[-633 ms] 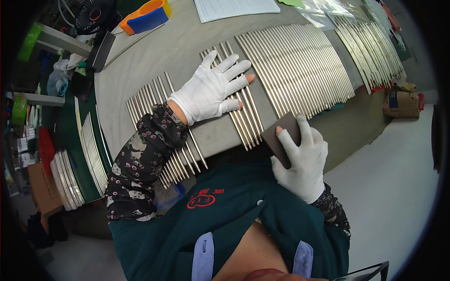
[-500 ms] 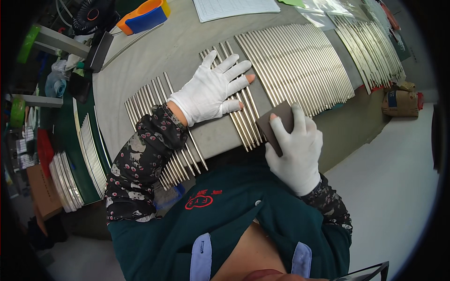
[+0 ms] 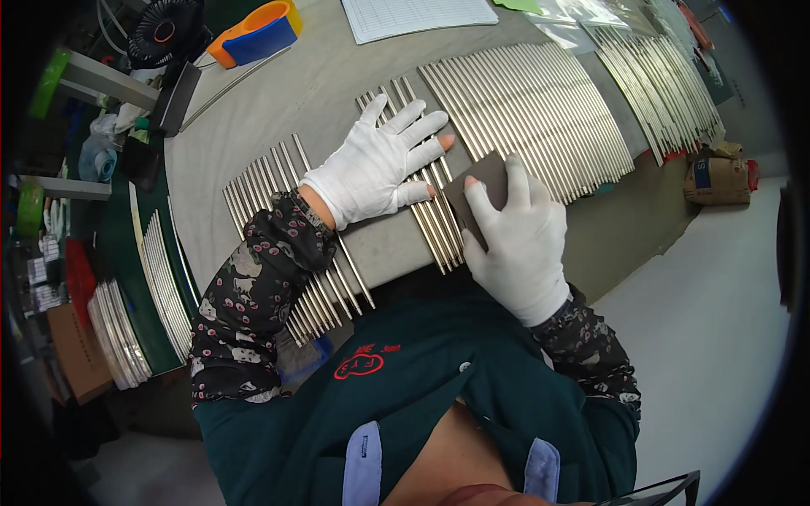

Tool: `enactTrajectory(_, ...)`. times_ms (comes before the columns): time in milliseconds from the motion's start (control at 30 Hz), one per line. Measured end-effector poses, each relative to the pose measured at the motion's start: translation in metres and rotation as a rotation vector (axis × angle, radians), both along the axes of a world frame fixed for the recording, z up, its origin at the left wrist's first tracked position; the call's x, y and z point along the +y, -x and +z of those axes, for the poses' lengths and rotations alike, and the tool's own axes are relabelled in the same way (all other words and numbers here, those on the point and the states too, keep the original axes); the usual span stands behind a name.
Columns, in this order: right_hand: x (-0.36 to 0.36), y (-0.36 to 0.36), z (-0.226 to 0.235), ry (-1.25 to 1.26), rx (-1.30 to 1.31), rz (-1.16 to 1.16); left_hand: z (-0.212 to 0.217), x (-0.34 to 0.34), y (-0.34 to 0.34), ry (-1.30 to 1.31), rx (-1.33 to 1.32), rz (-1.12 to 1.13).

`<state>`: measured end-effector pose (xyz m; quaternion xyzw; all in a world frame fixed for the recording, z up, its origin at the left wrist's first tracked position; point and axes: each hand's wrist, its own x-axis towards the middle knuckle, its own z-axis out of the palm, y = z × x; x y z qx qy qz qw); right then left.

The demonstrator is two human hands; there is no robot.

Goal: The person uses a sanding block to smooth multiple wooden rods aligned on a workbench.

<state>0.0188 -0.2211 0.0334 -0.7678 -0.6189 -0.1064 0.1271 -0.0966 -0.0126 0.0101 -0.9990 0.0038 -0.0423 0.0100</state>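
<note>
My left hand (image 3: 367,164), in a white glove with the thumb and a fingertip bare, lies flat with spread fingers across a small group of metal rods (image 3: 437,232). In my gloved right hand (image 3: 523,240) is a grey-brown sanding block (image 3: 481,190), gripped between thumb and fingers. The block rests at the right side of that small group, beside a wide row of shiny rods (image 3: 531,118). Under and around my left forearm lies another set of rods (image 3: 253,187), partly hidden by the sleeve.
A further bundle of thin rods (image 3: 662,97) lies at the far right. At the back are a printed sheet (image 3: 418,17), an orange and blue tape dispenser (image 3: 257,35) and a small black fan (image 3: 167,32). More rods (image 3: 164,282) lie on a green surface at left.
My right hand has slid left and a little away from me with the sanding block, onto the edge of the small rod group. My left hand stays pressed in place.
</note>
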Motion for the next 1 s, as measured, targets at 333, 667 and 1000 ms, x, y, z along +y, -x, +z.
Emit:
enactTrajectory(333, -0.060, 0.001, 0.006, 0.004, 0.136, 0.018, -0.003, 0.002, 0.013, -0.013, 0.012, 0.007)
enactTrajectory(667, 0.005, 0.002, 0.000, -0.028, -0.011, 0.020, -0.003, 0.002, 0.016, 0.039, -0.012, 0.011)
enactTrajectory(1000, 0.006, 0.002, 0.001, 0.001, 0.005, 0.027, 0.000, 0.001, 0.015, 0.034, -0.011, 0.003)
